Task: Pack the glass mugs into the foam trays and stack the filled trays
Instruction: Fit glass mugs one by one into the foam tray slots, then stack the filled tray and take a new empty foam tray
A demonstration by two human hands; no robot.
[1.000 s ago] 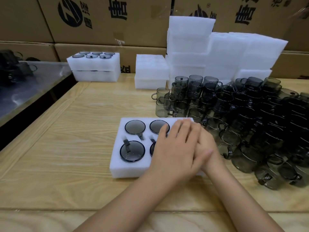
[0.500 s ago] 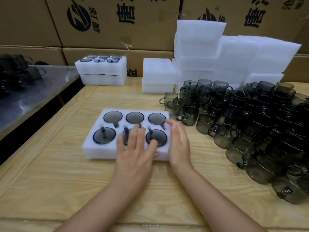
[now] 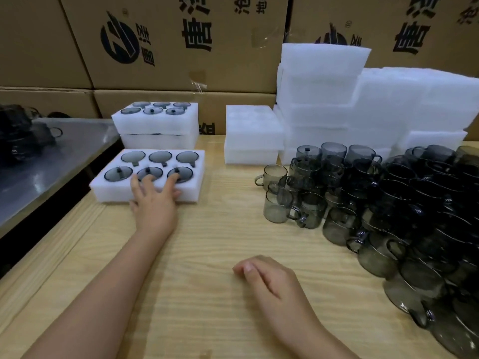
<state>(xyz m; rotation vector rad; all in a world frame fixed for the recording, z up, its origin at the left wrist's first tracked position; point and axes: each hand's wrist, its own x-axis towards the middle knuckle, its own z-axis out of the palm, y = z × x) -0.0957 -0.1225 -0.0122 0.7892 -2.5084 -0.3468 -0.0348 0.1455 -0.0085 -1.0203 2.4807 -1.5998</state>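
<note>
Left hand [image 3: 155, 200] spread flat, fingers pressing the near edge of the white foam tray [image 3: 108, 189] filled with six smoky grey glass mugs [image 3: 118, 173], far left of the pale wooden table [image 3: 207, 242]; right hand [image 3: 269, 278] loosely curled, holding nothing, resting on table.

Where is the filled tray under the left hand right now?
In the head view, the filled tray lies on the table, left side, in front of the stacked trays, with the left hand resting on its near edge.
</note>
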